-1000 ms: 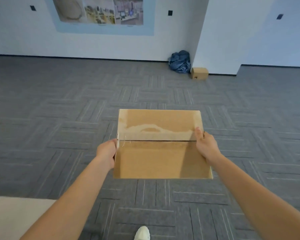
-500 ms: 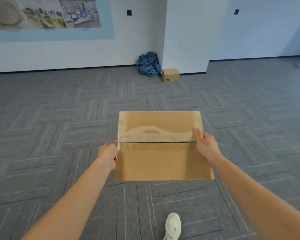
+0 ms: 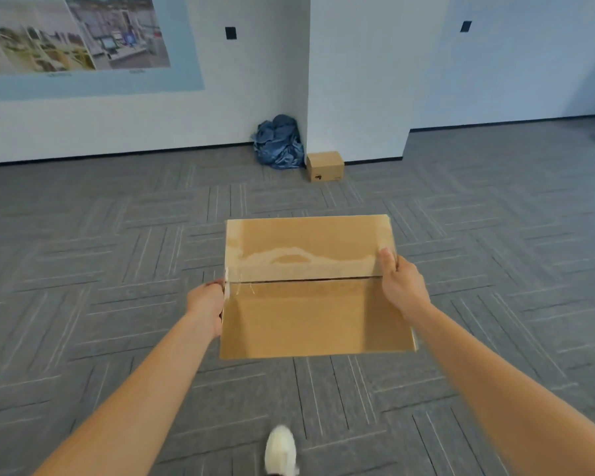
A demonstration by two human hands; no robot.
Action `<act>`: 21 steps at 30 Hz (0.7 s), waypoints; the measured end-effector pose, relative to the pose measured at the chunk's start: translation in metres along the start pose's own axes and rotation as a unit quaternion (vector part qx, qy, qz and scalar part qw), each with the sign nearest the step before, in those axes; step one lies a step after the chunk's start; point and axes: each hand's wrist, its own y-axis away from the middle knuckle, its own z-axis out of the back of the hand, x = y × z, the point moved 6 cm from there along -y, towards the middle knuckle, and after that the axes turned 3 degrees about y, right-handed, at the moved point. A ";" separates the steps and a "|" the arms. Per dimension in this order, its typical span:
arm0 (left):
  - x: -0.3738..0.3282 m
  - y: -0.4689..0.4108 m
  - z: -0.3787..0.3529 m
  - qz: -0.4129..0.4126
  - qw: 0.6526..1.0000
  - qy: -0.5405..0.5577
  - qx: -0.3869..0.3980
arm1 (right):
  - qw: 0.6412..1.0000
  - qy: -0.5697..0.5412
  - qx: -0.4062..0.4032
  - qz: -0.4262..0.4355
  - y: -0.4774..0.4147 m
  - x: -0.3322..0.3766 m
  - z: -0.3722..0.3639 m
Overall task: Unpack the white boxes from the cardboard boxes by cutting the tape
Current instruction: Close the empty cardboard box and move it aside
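Note:
I carry a flat brown cardboard box [image 3: 310,314] in front of me, above the carpet. Its top flaps are closed, with a dark slit along the middle seam and torn tape remnants on the far flap and at the left end. My left hand [image 3: 207,309] grips the box's left edge at the seam. My right hand [image 3: 401,281] holds the right edge, thumb on top of the far flap. No white box shows.
Grey patterned carpet [image 3: 117,269] spreads all around. A small closed cardboard box [image 3: 324,165] and a crumpled blue bundle [image 3: 279,142] lie by the white wall corner ahead. My white shoe [image 3: 281,451] is at the bottom.
The view has swung left to right and I have stepped forward; the far box and bundle look closer. Both hands keep the same hold on the box.

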 end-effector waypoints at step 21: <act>-0.224 -0.316 -0.419 -0.055 0.983 -0.122 0.127 | 0.999 0.005 -0.029 -0.045 -0.526 0.103 0.014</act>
